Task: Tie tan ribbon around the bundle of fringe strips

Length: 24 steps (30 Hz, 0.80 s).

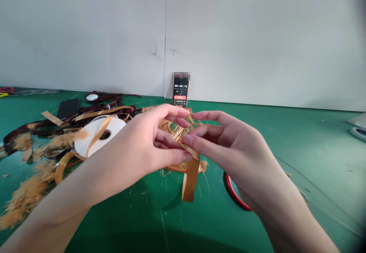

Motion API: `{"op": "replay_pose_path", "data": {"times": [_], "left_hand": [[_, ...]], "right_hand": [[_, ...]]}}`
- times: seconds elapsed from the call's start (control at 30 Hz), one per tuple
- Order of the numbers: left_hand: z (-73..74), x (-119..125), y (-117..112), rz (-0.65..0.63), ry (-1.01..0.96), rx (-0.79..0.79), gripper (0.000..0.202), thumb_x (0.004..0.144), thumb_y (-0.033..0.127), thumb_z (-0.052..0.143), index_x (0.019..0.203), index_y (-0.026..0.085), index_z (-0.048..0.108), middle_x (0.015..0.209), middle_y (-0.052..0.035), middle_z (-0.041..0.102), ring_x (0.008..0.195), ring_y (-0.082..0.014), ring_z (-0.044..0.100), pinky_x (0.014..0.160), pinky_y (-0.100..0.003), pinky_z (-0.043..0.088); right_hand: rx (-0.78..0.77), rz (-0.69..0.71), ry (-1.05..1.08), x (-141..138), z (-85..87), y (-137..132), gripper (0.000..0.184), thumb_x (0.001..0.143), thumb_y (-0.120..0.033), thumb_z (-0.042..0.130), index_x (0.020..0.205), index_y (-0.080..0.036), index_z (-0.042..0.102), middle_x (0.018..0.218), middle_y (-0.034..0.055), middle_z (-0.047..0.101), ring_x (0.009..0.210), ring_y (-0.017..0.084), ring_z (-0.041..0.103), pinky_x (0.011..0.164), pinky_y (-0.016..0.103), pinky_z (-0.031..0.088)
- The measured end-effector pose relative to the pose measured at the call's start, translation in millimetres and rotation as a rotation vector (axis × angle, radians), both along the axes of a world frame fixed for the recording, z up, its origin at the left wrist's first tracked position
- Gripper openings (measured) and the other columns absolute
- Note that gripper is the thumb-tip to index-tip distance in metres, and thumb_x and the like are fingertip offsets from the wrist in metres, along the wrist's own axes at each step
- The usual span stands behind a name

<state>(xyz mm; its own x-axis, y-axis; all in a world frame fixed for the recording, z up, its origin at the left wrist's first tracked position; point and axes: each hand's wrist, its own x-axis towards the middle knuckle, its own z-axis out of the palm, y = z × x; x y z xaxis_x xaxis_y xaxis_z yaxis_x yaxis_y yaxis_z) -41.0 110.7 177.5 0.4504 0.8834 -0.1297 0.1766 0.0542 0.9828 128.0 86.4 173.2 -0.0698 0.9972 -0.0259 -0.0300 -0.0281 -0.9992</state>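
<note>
A tan ribbon strip [190, 178] hangs in a folded loop below my hands, its top end caught between my fingertips. My left hand [148, 136] and my right hand [225, 142] pinch it from either side. Just behind them lies a ring of frayed golden fibre [175, 129], partly hidden by my fingers. Whether the strip passes through the ring is hidden. A white ribbon spool [100, 136] lies to the left of my left hand, with a tan strip draped across it.
A green cutting mat [300, 176] covers the table, backed by a white wall. A phone showing a timer [180, 92] stands at the back. A dark phone [68, 108], maroon ribbon [42, 125] and loose fibre tufts [27, 201] lie left. A red-and-black ring [233, 192] sits under my right hand.
</note>
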Motion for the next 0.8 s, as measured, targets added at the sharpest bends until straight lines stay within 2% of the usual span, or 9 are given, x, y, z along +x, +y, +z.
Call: {"op": "replay_pose_path", "data": {"times": [0.2, 0.4, 0.8], "left_hand": [[-2.3, -1.7, 1.9, -0.013, 0.034, 0.041, 0.051, 0.072, 0.025, 0.079, 0.117, 0.037, 0.057, 0.091, 0.0055, 0.071, 0.083, -0.0167, 0.071, 0.068, -0.023, 0.063], [-2.0, -3.1, 0.4, -0.012, 0.074, 0.069, 0.053, 0.073, 0.029, 0.079, 0.120, 0.037, 0.057, 0.100, 0.0037, 0.070, 0.085, -0.0174, 0.071, 0.070, -0.022, 0.062], [2.0, 0.4, -1.9, 0.002, 0.069, 0.055, 0.051, 0.070, 0.029, 0.081, 0.115, 0.036, 0.059, 0.115, 0.0054, 0.067, 0.085, -0.0151, 0.071, 0.067, -0.017, 0.062]], "right_hand": [[0.047, -0.023, -0.022, 3.5, 0.6, -0.2, 0.032, 0.076, -0.030, 0.076, 0.101, -0.019, 0.060, 0.072, 0.0001, 0.075, 0.068, 0.014, 0.072, 0.059, 0.019, 0.056], [0.100, -0.071, -0.045, 6.5, 0.5, -0.5, 0.031, 0.075, -0.034, 0.077, 0.099, -0.020, 0.063, 0.074, 0.0001, 0.077, 0.071, 0.014, 0.073, 0.060, 0.018, 0.055], [0.141, -0.120, -0.036, 9.7, 0.5, -3.6, 0.028, 0.073, -0.024, 0.079, 0.098, -0.022, 0.065, 0.075, -0.0015, 0.077, 0.076, 0.015, 0.074, 0.061, 0.016, 0.055]]}}
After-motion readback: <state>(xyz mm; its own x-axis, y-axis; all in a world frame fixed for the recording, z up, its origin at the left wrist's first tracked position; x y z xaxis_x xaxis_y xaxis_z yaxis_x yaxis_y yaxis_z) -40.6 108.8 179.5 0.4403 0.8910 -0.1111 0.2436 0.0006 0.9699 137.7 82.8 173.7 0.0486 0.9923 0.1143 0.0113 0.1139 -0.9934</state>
